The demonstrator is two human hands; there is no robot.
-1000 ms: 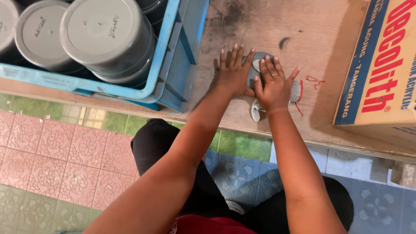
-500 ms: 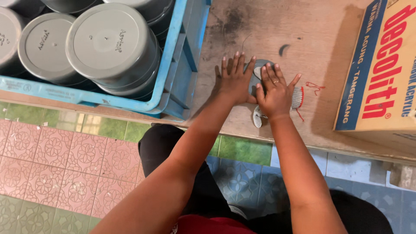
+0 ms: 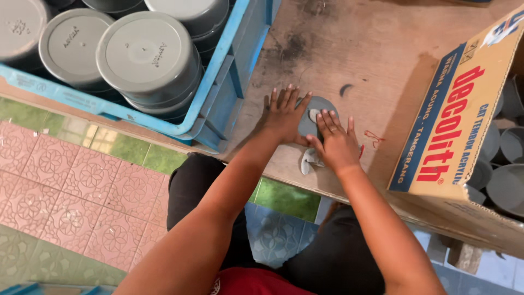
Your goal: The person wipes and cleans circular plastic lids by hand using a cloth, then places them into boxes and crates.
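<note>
A flat round grey lid [image 3: 319, 107] lies on the worn wooden tabletop [image 3: 349, 49]. My left hand [image 3: 284, 116] rests flat on the wood, fingers spread, with its thumb side touching the lid's left edge. Beside it my right hand [image 3: 335, 143] presses palm-down on the lid, fingers extended. A small pale grey piece [image 3: 309, 161] shows on the table just under my right palm. Neither hand grips anything.
A blue plastic crate [image 3: 218, 82] holds several grey lidded buckets [image 3: 144, 57] at the left. At the right stands a cardboard box [image 3: 453, 131] with grey containers [image 3: 505, 164] inside. A dark smudge [image 3: 345, 89] and red scribble [image 3: 372, 137] mark the wood. Tiled floor lies below.
Both hands stay pressed on the lid. The view has shifted slightly, so hands and crate sit further right and lower in frame.
</note>
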